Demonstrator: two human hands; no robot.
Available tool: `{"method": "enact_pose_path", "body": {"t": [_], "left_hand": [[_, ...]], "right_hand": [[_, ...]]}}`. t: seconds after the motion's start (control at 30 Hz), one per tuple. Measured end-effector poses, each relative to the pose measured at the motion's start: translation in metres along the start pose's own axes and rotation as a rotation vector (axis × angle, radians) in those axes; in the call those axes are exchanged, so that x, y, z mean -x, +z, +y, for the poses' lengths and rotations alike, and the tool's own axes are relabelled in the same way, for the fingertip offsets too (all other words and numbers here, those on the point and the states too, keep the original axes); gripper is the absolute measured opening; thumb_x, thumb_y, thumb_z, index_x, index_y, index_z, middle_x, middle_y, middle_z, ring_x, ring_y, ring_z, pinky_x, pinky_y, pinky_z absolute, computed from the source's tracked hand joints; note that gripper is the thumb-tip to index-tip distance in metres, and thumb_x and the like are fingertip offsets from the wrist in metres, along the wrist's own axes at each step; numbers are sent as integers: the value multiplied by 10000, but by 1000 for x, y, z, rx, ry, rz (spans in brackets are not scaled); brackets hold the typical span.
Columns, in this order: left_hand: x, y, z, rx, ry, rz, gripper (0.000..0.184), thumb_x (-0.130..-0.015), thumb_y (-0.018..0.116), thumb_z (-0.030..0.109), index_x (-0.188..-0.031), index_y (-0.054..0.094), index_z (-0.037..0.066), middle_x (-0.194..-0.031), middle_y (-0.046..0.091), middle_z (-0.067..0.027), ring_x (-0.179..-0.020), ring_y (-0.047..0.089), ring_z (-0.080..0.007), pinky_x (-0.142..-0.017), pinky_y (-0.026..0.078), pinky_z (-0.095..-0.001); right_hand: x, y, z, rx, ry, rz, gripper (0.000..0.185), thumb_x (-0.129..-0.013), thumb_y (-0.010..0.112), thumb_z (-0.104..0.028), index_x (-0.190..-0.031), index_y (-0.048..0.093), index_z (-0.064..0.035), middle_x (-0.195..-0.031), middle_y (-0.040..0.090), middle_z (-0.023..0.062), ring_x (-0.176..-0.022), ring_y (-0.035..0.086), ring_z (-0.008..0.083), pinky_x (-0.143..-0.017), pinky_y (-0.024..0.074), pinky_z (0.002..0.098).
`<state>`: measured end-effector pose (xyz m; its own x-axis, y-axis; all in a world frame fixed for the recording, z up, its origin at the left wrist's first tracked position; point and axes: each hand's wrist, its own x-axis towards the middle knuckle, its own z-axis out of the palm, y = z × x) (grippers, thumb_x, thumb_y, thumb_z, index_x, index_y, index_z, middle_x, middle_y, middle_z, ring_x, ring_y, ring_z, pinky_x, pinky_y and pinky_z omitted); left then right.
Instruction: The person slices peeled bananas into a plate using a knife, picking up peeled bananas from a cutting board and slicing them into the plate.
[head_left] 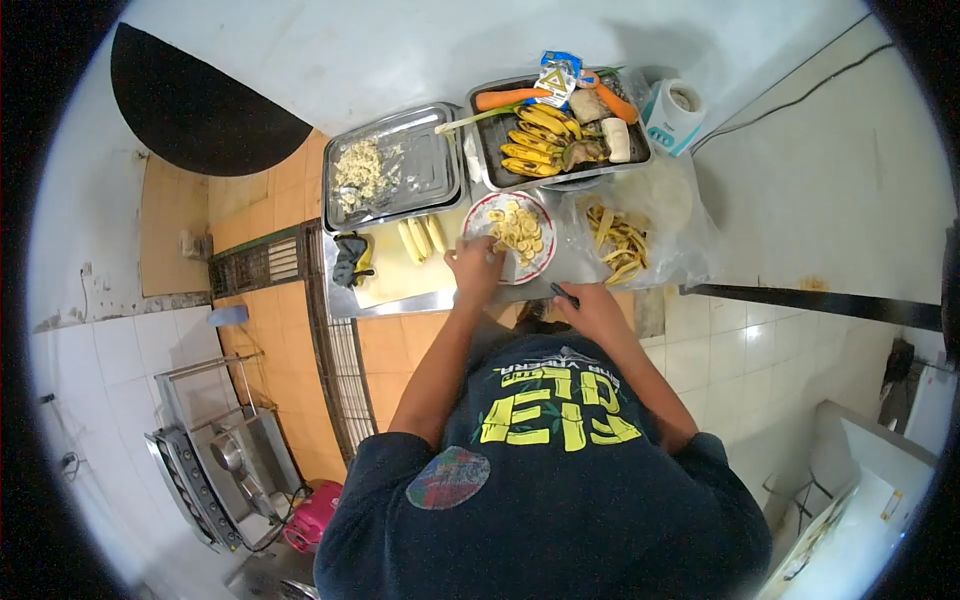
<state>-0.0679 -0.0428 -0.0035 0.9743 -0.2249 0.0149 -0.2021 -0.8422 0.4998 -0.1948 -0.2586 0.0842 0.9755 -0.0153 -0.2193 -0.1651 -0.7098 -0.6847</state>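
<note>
My left hand (475, 268) is at the left rim of a red-edged white plate (470, 217), fingers bent together; what they hold, if anything, is hidden. Banana slices (517, 232) are piled on the plate. In my right hand (594, 310), just below and right of the plate, is a black handle (565, 294), apparently a knife's; no blade shows. Several peeled bananas (422, 238) lie side by side on a pale cutting board (385, 284) to the left. Banana peels (618, 243) are heaped on a clear plastic bag (690, 235) at the right.
Behind the board, a metal tray (425, 195) holds pale chopped bits (362, 172). A second tray (487, 150) carries unpeeled bananas (540, 140), carrots (510, 98) and a blue-and-white packet (557, 76). A tissue roll (678, 112) stands far right. A dark cloth (349, 258) lies at the board's left.
</note>
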Motion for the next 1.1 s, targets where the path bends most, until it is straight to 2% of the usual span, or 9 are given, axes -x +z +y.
{"method": "enact_pose_path", "body": {"t": [0.27,0.37,0.47,0.57,0.67,0.77,0.87,0.97,1.1], "left_hand": [[-3,-8,2,2,-65,-95,232,-814,762,202,-1036,739,135,-976,715,-67,-1068,585,-289,-966,361,-492],[1,2,-18,-24,-7,-30,252,-806,785,230,-1042,746,149,-957,731,-35,-1011,604,-278,-956,381,-448],[9,10,-34,153,77,68,191,-804,761,189,-974,744,104,-953,713,-107,-1012,612,-315,-936,396,-469],[12,7,-32,144,107,115,209,-790,769,172,-982,737,95,-948,708,-130,-979,623,-336,-910,421,-463],[12,3,-28,262,48,120,213,-771,779,135,-971,726,86,-939,701,-149,-963,627,-356,-874,447,-457],[11,0,-30,293,30,102,203,-763,782,101,-953,712,81,-925,700,-152,-942,636,-356,-849,469,-455],[10,-2,-29,334,62,114,186,-769,776,80,-940,702,75,-891,698,-153,-881,648,-363,-792,495,-450],[8,4,-34,343,86,145,185,-772,771,60,-943,701,65,-865,701,-147,-830,657,-358,-748,514,-438],[9,-4,-23,361,102,162,191,-763,773,37,-938,699,50,-858,708,-143,-812,666,-337,-734,523,-426]], "right_hand": [[1,-4,4,-95,38,-21,399,-914,644,-334,-1150,719,-21,-940,705,262,-883,680,432,-819,533,482],[-3,-8,-3,-112,62,-73,386,-917,638,-335,-1141,723,-33,-940,706,259,-896,680,427,-827,533,483],[-5,1,-1,-128,39,-63,366,-913,638,-326,-1114,729,-34,-928,705,260,-891,673,435,-837,530,499],[-6,14,5,-61,-45,-8,343,-911,633,-309,-1090,732,-34,-924,701,262,-875,665,450,-833,524,524],[-8,14,-4,-93,-21,-56,335,-910,629,-303,-1072,731,-28,-915,697,265,-879,653,461,-824,519,540],[-8,13,-12,-81,-12,-76,354,-907,660,-305,-1074,732,-1,-942,703,265,-914,668,445,-843,529,476],[-9,11,-17,-14,6,-100,330,-908,657,-299,-1045,733,-8,-922,695,272,-890,667,444,-817,532,478],[-8,12,-18,-22,32,-136,333,-928,602,-297,-1064,714,-15,-930,691,262,-902,652,455,-832,519,545],[-4,19,-15,19,0,-126,334,-932,596,-291,-1075,699,-8,-932,691,261,-892,656,455,-832,519,547]]}}
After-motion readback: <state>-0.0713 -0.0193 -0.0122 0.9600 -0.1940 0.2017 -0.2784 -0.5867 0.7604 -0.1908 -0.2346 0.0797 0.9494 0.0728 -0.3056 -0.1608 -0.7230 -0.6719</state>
